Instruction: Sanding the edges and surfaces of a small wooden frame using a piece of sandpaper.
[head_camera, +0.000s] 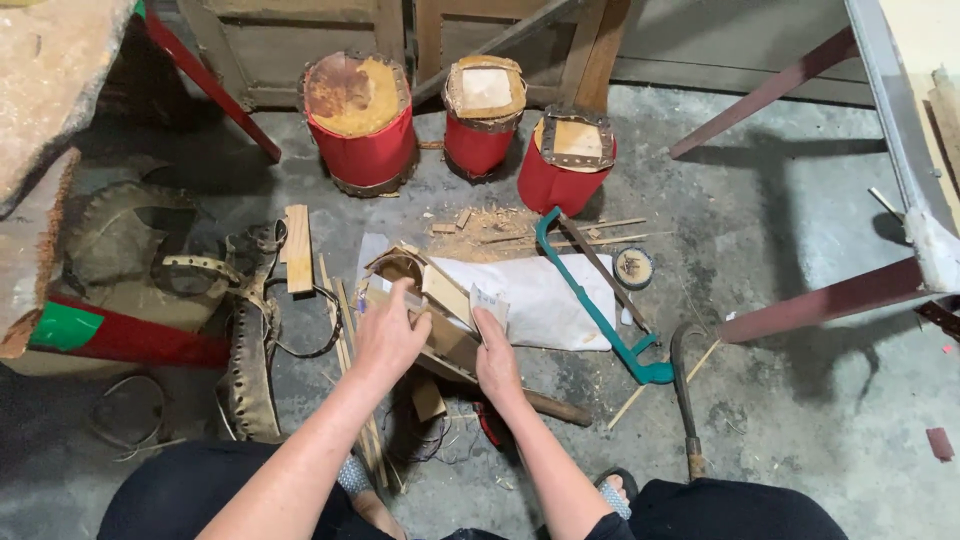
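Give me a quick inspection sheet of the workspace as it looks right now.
Surface: grey concrete floor, sawdust and wood chips scattered on it.
Job's things: wooden frame piece and a sheet of sandpaper, over a white cloth.
Clutter: three red drums, teal-framed saw, wooden slats, studded leather strips, curved metal tool.
Hands: left hand on the frame; right hand gripping the sandpaper.
Cables: thin dark wires below the frame.
Surroundings: red metal legs, wooden panels.
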